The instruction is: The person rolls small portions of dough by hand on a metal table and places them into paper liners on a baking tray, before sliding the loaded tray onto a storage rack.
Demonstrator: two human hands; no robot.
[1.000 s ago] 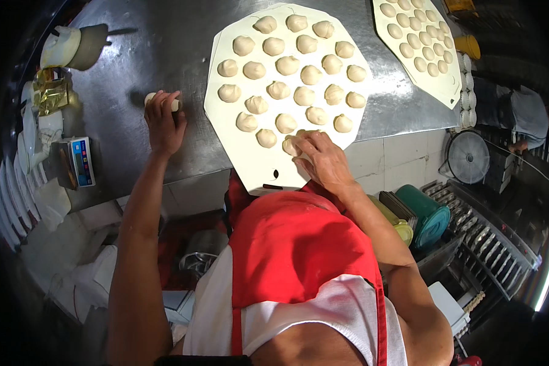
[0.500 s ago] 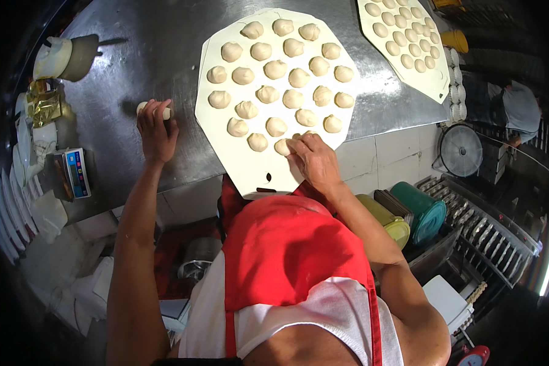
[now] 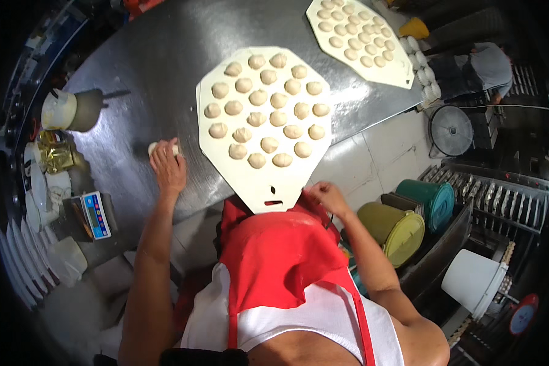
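Observation:
My left hand rests over a pale piece of dough on the steel table, fingers bent round it. Part of the dough shows beyond the fingertips. To its right lies a cream, many-sided board with a slotted handle end against my red apron. Several rounded dough balls, pinched on top, sit spaced out in rows on it. Just off the board's lower right edge is my right hand, fingers curled and pressed together; whether anything is in them is hidden.
A second board of dough balls lies at the far right of the steel table. Along the left stand a pot, a small scale and a white tub. Lidded bins, a fan and another person are at right.
My right hand has let go of a dough ball at the board's near end and drawn back past its right edge. My left hand stays on its dough. The whole view has shifted.

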